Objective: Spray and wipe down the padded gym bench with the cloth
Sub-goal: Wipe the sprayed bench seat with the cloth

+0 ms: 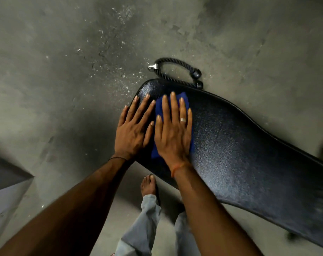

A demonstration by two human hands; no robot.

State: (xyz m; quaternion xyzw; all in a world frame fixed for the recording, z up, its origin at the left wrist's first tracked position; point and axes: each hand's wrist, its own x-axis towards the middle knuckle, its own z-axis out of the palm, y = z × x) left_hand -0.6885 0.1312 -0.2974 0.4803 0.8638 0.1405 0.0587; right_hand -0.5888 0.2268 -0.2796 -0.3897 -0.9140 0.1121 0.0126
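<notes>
The left hand point(134, 129) is laid flat, fingers straight and slightly spread, directly on the bare pad near the narrow end of the bench point(240, 148). Nothing is grasped by it. The right hand point(172, 134) is likewise extended, palm down, and is pressed onto the blue cloth point(159, 108), which is held against the pad by straight fingers rather than gripped. A ring point(183, 119) is worn on this hand. The two hands are set just beside each other.

The cloth is largely covered by the right hand; blue is seen beyond the fingertips and at the wrist side. The bench pad is black, textured and edged with piping, and runs from the upper centre towards the lower right. A black rope handle point(168, 60) with a metal fitting is lying on the concrete floor point(64, 52) just beyond the bench end.
</notes>
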